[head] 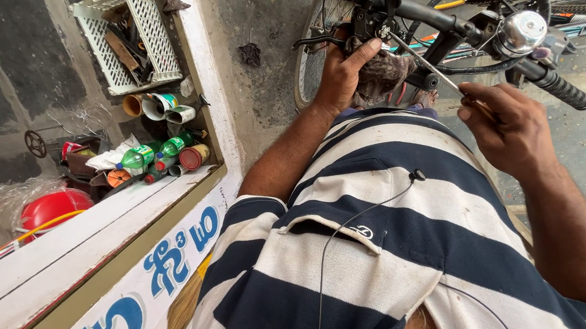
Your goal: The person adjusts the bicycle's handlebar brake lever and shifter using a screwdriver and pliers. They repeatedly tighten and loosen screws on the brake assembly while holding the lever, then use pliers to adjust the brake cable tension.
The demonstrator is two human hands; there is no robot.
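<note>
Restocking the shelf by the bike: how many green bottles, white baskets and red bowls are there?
Green bottles: 2
White basket: 1
Red bowl: 1
Total: 4

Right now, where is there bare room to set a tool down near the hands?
The white ledge is bare between the bottle pile and the painted sign. Grey floor beside the front wheel is open too. The handlebar is crowded: left hand, right hand with screwdriver, bell, cables.
</note>
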